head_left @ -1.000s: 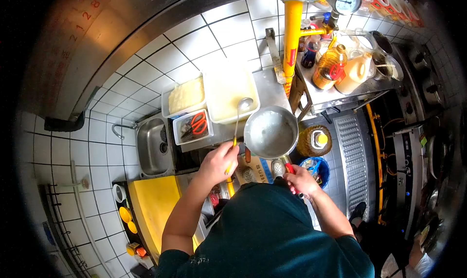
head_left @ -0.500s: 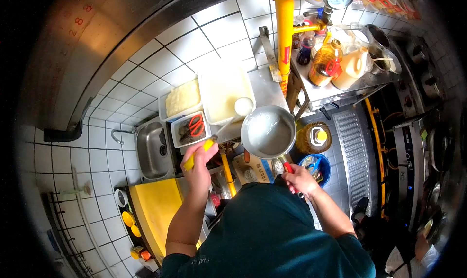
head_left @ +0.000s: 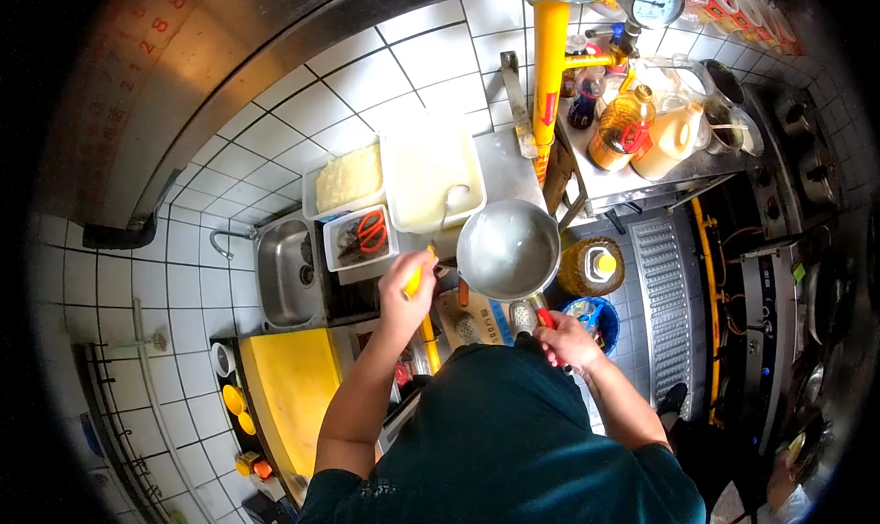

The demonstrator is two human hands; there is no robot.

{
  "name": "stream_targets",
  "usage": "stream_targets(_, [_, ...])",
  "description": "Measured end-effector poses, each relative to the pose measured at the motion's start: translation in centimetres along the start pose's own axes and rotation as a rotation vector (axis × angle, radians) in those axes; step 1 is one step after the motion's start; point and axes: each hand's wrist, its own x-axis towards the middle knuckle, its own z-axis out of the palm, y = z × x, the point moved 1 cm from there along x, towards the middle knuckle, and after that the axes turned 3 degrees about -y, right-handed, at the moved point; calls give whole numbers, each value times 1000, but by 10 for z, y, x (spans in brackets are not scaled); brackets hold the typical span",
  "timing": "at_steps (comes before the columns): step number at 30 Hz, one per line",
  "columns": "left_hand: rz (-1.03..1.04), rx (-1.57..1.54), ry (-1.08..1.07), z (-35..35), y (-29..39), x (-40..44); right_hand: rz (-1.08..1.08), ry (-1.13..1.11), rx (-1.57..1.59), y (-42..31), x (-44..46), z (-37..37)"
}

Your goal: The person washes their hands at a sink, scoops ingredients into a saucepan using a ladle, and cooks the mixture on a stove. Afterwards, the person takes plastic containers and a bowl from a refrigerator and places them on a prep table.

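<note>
My left hand (head_left: pixel 407 287) is closed round the yellow handle of a ladle (head_left: pixel 456 195). The ladle's bowl is at the near right corner of a white rectangular tub (head_left: pixel 392 180) of pale, creamy liquid; I cannot tell whether it dips in. My right hand (head_left: pixel 566 341) grips the red handle of a grey metal saucepan (head_left: pixel 553 276), which has whitish liquid inside. The pan is held level, just right of the tub. A second tub (head_left: pixel 316 214) with a pale block-like mass stands left of the first. In front of it, a small white tray (head_left: pixel 341 265) holds red-handled scissors (head_left: pixel 372 231).
A steel sink (head_left: pixel 268 290) and a yellow board (head_left: pixel 291 377) lie to the left. Below right of the pan stand an oil jug (head_left: pixel 579 265) and a blue bin (head_left: pixel 610 327). A yellow pipe (head_left: pixel 548 84) rises behind. Another person's hand (head_left: pixel 782 485) shows at lower right.
My left hand has moved right, and the ladle handle is now steeper. The ladle's bowl, which looked full of white liquid, has shifted to the tub's corner. The pan is nearly unmoved.
</note>
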Motion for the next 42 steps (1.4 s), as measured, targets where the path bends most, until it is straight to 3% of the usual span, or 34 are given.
stream_targets(2, [-344,-325,145,6,-11,-1,-10,-3,-6,-1,0,-2])
stream_targets(4, [-519,-512,297,1,3,8,-14,-5,-8,-2,-1,-3])
stream_targets(12, [-513,-524,374,-20,56,5,-18,-39,-6,1,3,-18])
stream_targets(17, [-515,-518,238,-24,77,-26,-6,-20,-43,-1,2,-26])
stream_targets(20, [96,183,-154,-28,79,-37,13,-6,-19,-5,-7,-26])
stream_targets(21, [187,277,-314,-28,91,-35,19,0,-14,-9,-10,-25])
stream_targets(24, [153,203,-637,-30,99,-41,5,24,-33,0,-17,-28])
stream_targets(26, [269,133,-680,-32,93,-44,34,88,-39,-20,-35,-15])
stream_targets(28, [556,149,-517,-36,79,-47,-8,81,12,-18,-39,-10])
stream_targets(33, [707,347,-376,-82,62,-24,-56,110,60,-35,-40,27])
stream_targets(39, [154,473,-45,-142,-37,1,-117,117,69,-50,-16,85])
stream_targets(42, [88,584,42,-169,-110,20,-133,109,65,-58,1,113])
